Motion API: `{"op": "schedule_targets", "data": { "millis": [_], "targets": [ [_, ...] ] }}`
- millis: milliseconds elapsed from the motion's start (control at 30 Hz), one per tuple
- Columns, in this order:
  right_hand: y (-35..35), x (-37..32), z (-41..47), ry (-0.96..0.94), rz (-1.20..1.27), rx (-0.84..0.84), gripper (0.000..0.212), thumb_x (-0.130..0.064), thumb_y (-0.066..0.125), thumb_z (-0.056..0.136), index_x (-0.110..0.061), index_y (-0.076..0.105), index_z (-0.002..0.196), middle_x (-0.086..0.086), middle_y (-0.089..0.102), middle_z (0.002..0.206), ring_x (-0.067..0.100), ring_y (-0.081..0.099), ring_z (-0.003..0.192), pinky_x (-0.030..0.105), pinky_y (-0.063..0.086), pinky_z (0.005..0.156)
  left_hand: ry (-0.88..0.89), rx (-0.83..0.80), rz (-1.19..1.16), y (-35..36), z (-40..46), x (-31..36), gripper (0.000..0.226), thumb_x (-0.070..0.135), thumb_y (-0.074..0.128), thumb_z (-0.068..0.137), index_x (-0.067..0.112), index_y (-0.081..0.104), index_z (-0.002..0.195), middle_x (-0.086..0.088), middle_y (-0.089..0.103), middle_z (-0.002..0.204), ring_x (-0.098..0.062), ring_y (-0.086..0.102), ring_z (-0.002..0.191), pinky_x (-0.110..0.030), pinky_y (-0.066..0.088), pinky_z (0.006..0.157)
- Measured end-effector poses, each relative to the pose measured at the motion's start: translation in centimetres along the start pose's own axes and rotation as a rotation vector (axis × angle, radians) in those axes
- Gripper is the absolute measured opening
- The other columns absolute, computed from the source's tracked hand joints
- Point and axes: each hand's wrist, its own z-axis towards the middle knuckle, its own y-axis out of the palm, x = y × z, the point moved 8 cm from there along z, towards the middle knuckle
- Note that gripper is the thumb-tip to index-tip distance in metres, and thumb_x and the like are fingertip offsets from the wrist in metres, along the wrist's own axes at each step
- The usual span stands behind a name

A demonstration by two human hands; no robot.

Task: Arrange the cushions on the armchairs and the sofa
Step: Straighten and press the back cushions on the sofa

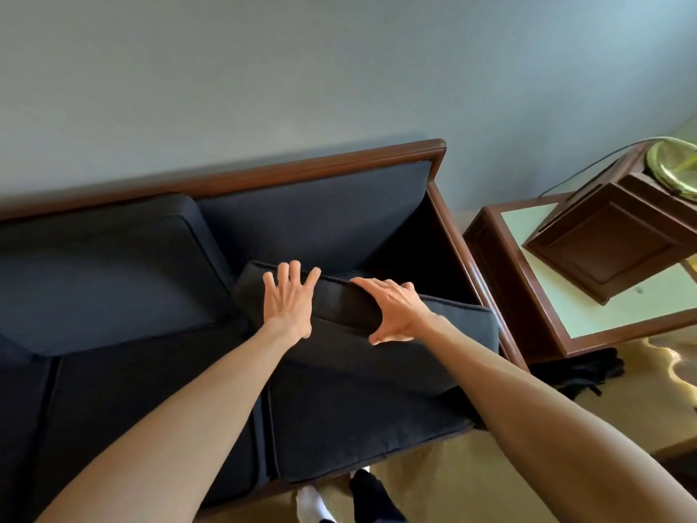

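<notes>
Both hands rest on a dark cushion lying at the centre of the frame on the sofa: the left hand flat with fingers spread, the right hand curved over its upper edge, thumb wide. A side tabletop stands at the right.

Dark navy cushion – piped edges, lying tilted across sofa's right seat, not upright. Second back cushion – propped against wood-framed backrest at left. Two seat cushions flat.
</notes>
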Motion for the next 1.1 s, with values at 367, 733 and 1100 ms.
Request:
{"op": "schedule_targets", "data": {
  "millis": [367,733,1100],
  "targets": [
    [-2.5,5.5,1.3,0.099,-0.100,0.041,0.111,-0.058,0.079,0.043,-0.030,0.033,0.140,-0.006,0.058,0.122,0.024,0.057,0.112,0.042,0.048,0.082,0.166,0.041,-0.221,-1.8,3.5,-2.0,0.092,0.042,0.082,0.044,0.029,0.036,0.122,0.013,0.062,0.108,-0.016,0.053,0.111,-0.052,0.030,0.100],
    [-9.4,5.7,11.5,-0.029,-0.159,0.045,0.109,-0.045,0.082,0.045,-0.033,0.033,0.142,-0.003,0.063,0.117,0.025,0.058,0.108,0.043,0.050,0.083,0.000,0.041,-0.330,-4.4,9.6,-6.6,0.089,0.035,0.087,0.049,0.027,0.041,0.126,0.005,0.065,0.103,-0.022,0.053,0.107,-0.051,0.039,0.096],
    [-9.3,9.8,18.2,-0.045,-0.177,0.075,0.106,-0.046,0.078,0.068,-0.036,0.016,0.153,0.000,0.038,0.150,0.026,0.034,0.139,0.063,0.024,0.110,-0.037,-0.060,-0.439,-2.2,16.6,-8.0,0.098,0.031,0.086,0.056,0.028,0.033,0.139,0.002,0.055,0.133,-0.025,0.045,0.127,-0.061,0.026,0.109]
  ]
}}
